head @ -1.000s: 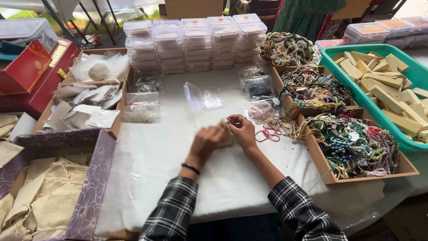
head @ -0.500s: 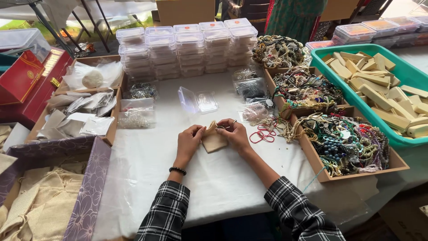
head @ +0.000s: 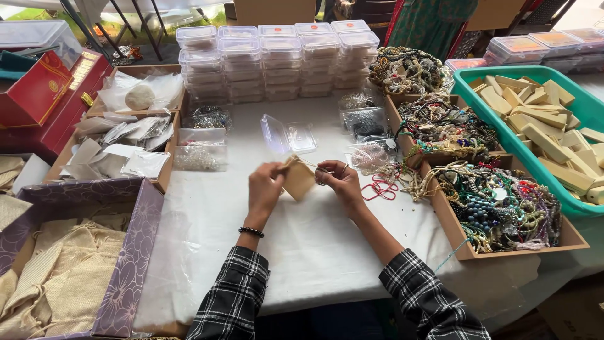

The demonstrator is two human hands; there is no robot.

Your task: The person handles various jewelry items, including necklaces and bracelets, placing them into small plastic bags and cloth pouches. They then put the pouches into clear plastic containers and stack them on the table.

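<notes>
The left hand (head: 264,189) has its grip closed on the upper left edge of a small tan pouch (head: 299,180), held just above the white desk (head: 314,252). The right hand (head: 338,182) pinches the pouch's thin drawstring (head: 309,164) between closed fingertips, so the pouch hangs between the two grips. Just beyond the grips lies an open clear plastic box (head: 288,134), and red rubber bands (head: 377,187) lie just right of the right hand. Farther right stand trays of beaded jewellery (head: 503,208); far left is a purple box of cloth bags (head: 63,277).
</notes>
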